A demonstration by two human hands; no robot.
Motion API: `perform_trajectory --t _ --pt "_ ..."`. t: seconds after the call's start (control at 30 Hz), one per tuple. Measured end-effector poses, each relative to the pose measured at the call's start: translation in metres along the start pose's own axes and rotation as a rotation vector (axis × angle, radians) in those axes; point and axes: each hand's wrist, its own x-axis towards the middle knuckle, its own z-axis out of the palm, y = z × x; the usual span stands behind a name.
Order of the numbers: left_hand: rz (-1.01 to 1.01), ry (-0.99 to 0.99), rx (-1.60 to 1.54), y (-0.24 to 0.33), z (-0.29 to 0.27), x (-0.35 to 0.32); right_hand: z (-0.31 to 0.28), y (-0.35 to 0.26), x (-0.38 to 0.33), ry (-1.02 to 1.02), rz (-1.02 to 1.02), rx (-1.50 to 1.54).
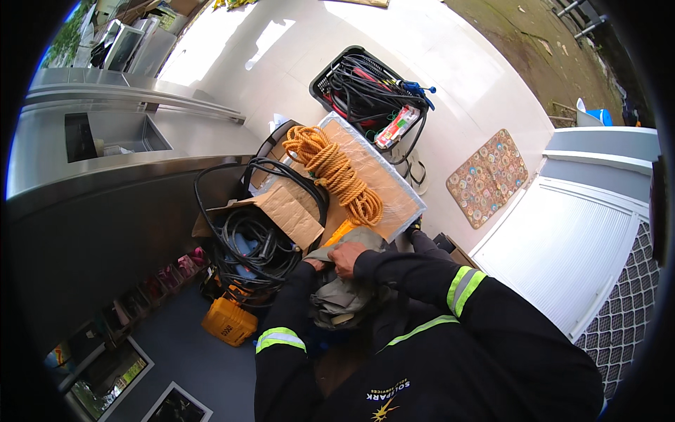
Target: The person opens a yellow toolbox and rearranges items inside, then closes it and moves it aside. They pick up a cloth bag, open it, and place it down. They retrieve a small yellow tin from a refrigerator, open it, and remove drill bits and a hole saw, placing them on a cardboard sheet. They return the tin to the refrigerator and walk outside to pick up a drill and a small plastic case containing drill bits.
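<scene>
Just below the centre of the frame, both hands meet on a bundle of grey-green cloth (pixel 342 299) that sits bunched against the person's chest. The right hand (pixel 346 257) lies on the upper edge of the bundle with its fingers curled down over the fabric, closed on it; the cloth hangs below and slightly left of that grasp, spilling down between the two dark sleeves with reflective yellow bands. The left hand (pixel 313 265) is just beside the right one, at the bundle's upper left corner, and touches the fabric, but most of it is hidden by the sleeve and the folds, so whether its fingers are closed on the cloth cannot be told. Directly above the hands, a coil of orange rope (pixel 336 172) rests on a flat board wrapped in clear film (pixel 394 190), which runs toward the upper right. To the left of the hands, an open cardboard box (pixel 285 211) holds loops of black cable (pixel 246 243). Below that, at lower left of centre, stands a yellow tool case (pixel 228 322). Near the top centre, a black crate (pixel 330 81) is full of tangled cables and tools. A patterned mat (pixel 487 177) lies on the pale floor at right.
</scene>
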Motion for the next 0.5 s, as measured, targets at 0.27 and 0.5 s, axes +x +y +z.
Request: perform_trajectory --t 0.27,0.5 --pt "0.002 0.032 -0.037 0.006 0.006 -0.01 -0.005 -0.022 -0.023 0.133 -0.204 0.079" --pt "0.004 0.072 -0.069 0.001 0.009 -0.017 -0.001 -0.019 -0.022 0.125 -0.229 0.048"
